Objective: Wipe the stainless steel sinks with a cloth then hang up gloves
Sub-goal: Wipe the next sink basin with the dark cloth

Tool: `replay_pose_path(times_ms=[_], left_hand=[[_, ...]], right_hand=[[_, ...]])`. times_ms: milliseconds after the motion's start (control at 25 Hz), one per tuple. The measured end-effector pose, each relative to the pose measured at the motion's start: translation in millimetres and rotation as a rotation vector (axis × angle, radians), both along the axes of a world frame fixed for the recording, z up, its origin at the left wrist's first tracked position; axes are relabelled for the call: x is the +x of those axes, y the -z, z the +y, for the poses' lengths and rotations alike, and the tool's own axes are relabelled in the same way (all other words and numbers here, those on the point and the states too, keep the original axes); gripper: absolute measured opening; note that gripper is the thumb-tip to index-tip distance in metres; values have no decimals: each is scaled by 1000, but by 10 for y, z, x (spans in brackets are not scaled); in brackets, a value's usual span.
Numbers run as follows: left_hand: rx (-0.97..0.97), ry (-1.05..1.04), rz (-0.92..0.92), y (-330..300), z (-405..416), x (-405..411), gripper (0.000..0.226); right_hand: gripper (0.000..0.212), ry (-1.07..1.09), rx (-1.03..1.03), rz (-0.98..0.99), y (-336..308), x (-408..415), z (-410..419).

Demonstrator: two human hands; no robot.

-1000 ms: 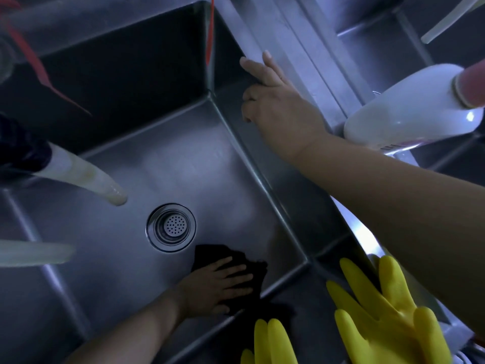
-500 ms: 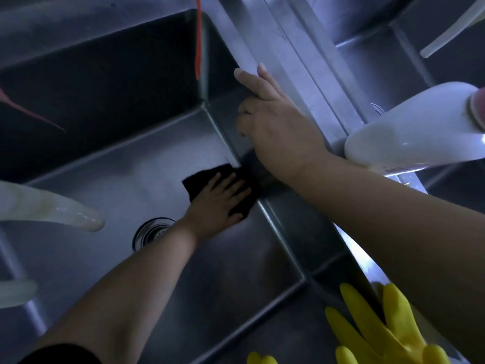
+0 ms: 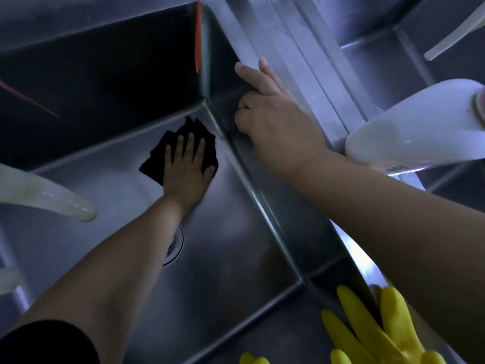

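Observation:
My left hand (image 3: pixel 187 164) lies flat with straight fingers on a black cloth (image 3: pixel 154 164), pressing it onto the floor of the stainless steel sink (image 3: pixel 236 253) near its far right corner. My right hand (image 3: pixel 273 114) grips the sink's right rim, two fingers stretched along the ledge and the others curled over the edge. A pair of yellow rubber gloves (image 3: pixel 378 334) lies on the sink's near right edge. The drain (image 3: pixel 177 244) is partly hidden behind my left forearm.
A white bottle (image 3: pixel 409 127) lies on the ledge right of my right hand. Pale hose ends (image 3: pixel 52 198) reach in from the left. A red strip (image 3: pixel 198 35) hangs at the sink's back corner. A second basin (image 3: pixel 380 27) lies at the upper right.
My left hand slid the black cloth from the near side of the sink floor, past the drain, up into the far right corner. My right hand stayed on the rim.

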State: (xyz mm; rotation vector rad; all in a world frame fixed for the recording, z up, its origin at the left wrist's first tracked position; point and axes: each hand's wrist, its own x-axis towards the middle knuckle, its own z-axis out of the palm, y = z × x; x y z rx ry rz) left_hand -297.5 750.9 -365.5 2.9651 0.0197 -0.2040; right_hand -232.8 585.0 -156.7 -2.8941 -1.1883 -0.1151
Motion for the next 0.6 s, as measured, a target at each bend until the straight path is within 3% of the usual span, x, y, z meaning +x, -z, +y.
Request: replay_pose_path(times_ms=[80,160,240,400,480,600], left_hand=[[9,12,11,-46,-120,-321,65],[-1,99,53,-111,-318,-676,65],[-22,264,149,-216,-528,-1019,67],[13,466,362,-395,-636,-1474,72],[-60,380,439,-578,-544,-1610,69],[-142,79,389,-1043,-232,-1865,63]], right_hand=[[29,-6,-120,-11,-17,-4,23],[23,17,-55,60,-72,-39,42],[20,48,-12,98,-172,-101,67],[27,8,-142,93,-258,-115,73],[29,-19,-193,78,-318,-141,84],[28,-49,-269,61,-391,-205,67]])
